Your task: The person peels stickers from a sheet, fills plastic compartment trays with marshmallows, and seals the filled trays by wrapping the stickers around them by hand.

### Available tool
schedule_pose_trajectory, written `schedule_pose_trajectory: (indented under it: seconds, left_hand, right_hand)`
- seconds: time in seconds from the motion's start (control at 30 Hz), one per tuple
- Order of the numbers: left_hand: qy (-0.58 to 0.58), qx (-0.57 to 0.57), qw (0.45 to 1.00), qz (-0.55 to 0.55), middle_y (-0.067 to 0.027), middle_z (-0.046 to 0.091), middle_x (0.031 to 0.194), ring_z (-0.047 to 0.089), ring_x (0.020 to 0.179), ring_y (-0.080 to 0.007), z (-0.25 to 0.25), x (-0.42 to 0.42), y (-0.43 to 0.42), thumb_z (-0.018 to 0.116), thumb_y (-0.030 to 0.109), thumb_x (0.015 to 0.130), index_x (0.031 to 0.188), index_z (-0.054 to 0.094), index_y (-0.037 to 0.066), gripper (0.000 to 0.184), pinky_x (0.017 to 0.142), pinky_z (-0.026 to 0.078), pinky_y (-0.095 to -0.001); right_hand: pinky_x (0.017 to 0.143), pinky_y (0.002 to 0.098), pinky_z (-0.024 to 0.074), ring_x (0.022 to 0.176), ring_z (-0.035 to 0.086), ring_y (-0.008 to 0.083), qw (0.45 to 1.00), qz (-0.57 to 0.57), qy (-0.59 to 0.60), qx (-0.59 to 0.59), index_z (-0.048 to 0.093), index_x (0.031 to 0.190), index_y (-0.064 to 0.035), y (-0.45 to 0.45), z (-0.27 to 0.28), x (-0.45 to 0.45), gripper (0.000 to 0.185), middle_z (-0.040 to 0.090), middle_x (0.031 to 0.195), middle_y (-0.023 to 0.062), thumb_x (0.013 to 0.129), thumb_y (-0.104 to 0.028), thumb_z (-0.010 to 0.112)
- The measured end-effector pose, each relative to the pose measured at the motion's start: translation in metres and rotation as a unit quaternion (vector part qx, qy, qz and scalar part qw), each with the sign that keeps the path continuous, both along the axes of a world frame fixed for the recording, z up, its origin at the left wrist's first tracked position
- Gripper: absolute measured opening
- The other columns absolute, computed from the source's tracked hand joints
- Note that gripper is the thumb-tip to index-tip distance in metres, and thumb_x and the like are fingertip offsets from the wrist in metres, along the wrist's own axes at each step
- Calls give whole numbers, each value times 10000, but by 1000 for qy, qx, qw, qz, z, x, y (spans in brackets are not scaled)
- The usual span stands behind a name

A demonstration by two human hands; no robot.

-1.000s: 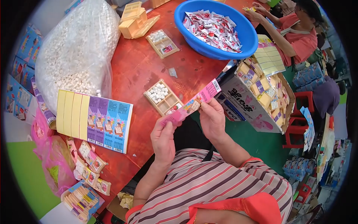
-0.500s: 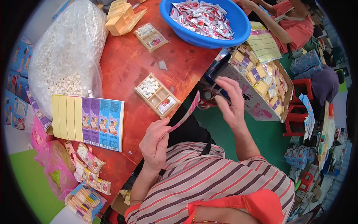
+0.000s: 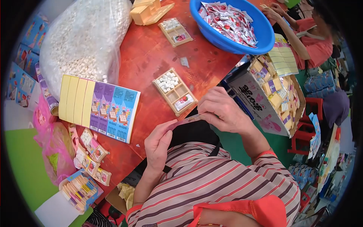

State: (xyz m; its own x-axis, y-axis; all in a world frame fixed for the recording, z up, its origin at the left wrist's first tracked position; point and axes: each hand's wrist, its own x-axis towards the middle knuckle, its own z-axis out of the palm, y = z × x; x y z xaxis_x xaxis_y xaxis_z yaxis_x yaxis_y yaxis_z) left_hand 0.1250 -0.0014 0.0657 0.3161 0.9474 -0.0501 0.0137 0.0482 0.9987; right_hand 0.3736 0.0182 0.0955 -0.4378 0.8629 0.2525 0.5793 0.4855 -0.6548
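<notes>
Stretched between my two hands, a thin pinkish printed strip (image 3: 188, 120) is seen almost edge-on. My left hand (image 3: 158, 143) pinches its left end between thumb and fingers. At the other end my right hand (image 3: 224, 112) has its fingers closed on the strip, with the fingertips partly hidden. Just beyond the hands lies a tan plastic tray (image 3: 172, 96) on the red table (image 3: 140, 56). White cubes, like small marshmallows (image 3: 166, 81), fill one compartment, and a sachet with a strawberry picture (image 3: 184, 101) lies in another.
Left are a large clear bag of white cubes (image 3: 81, 41) and printed label sheets (image 3: 77, 102). A second tray (image 3: 180, 31), stacked tan trays (image 3: 146, 14) and a blue basin (image 3: 227, 45) of sachets stand farther back. Right are a carton (image 3: 261, 99) of filled packs and a co-worker (image 3: 317, 47).
My right hand, open and apart from the strip before, has come left and closed on its far end. The strip has tilted flatter. The camera view has shifted, moving the table scene rightward.
</notes>
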Motion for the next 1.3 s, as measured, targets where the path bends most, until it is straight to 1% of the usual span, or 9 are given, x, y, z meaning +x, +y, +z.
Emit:
schedule_pose_trajectory:
  seconds: [0.13,0.27,0.37,0.4,0.47,0.53,0.6,0.87,1.3]
  left_hand:
    - [-108,-125,986,37,-175,641,1186,594,1124,-189,0,-6,0,487,52,938,1258,558,-82,355,1013,420,-315]
    - [-81,-98,984,128,-189,601,1257,556,1199,-221,-14,-22,-4,470,34,938,1352,469,-64,425,1063,381,-352]
    - [77,91,974,190,-217,503,1369,508,1253,-302,-17,-27,-11,471,0,907,1350,457,-54,447,1083,358,-407]
    - [78,89,974,192,-217,503,1369,508,1253,-302,-18,-27,-12,471,0,907,1350,457,-54,447,1083,358,-407]
    - [192,320,910,177,-223,513,1351,497,1256,-345,-20,-23,-12,495,-19,872,1301,491,-56,431,1084,354,-427]
    - [193,339,904,174,-228,539,1309,514,1214,-378,-17,-15,-9,564,30,841,1207,558,-44,373,1050,354,-488]
    - [291,423,855,69,-210,547,1298,510,1221,-364,-14,-8,-2,599,60,811,1185,591,-12,381,1066,306,-512]
    - [359,454,815,-19,-167,525,1327,466,1275,-351,-31,26,17,642,80,780,1165,628,27,389,1089,226,-577]
    - [426,421,800,-25,-150,514,1337,429,1309,-337,-49,42,34,648,155,802,1219,595,27,439,1097,161,-618]
  right_hand:
    - [907,402,371,905,564,245,997,66,-29,24,585,846,-65,14,14,-9,84,583,888,56,804,-86,654]
    - [912,403,367,923,556,250,994,91,-58,1,579,839,-63,26,17,-9,74,574,899,59,810,-97,638]
    - [898,396,373,909,555,261,994,86,-61,-6,575,830,-62,41,10,-9,79,553,877,68,824,-121,626]
    - [898,396,373,909,555,261,994,88,-60,-7,575,830,-62,46,6,-11,79,553,877,68,824,-121,626]
    - [893,392,373,915,557,261,993,82,-73,-48,581,826,-54,59,-2,-12,95,548,877,73,828,-135,630]
    - [912,389,367,924,561,260,994,83,-62,-45,586,820,-42,68,-12,-12,121,550,879,78,838,-153,630]
    - [936,387,358,935,564,255,991,89,-53,-82,588,823,-33,78,-17,-12,132,553,891,78,842,-157,628]
    - [952,380,346,966,564,234,987,91,-72,-108,616,849,-24,94,-26,-11,148,561,922,78,842,-172,626]
    - [884,390,358,927,555,258,984,59,-159,-53,609,816,-35,102,-40,-20,105,532,870,96,826,-139,612]
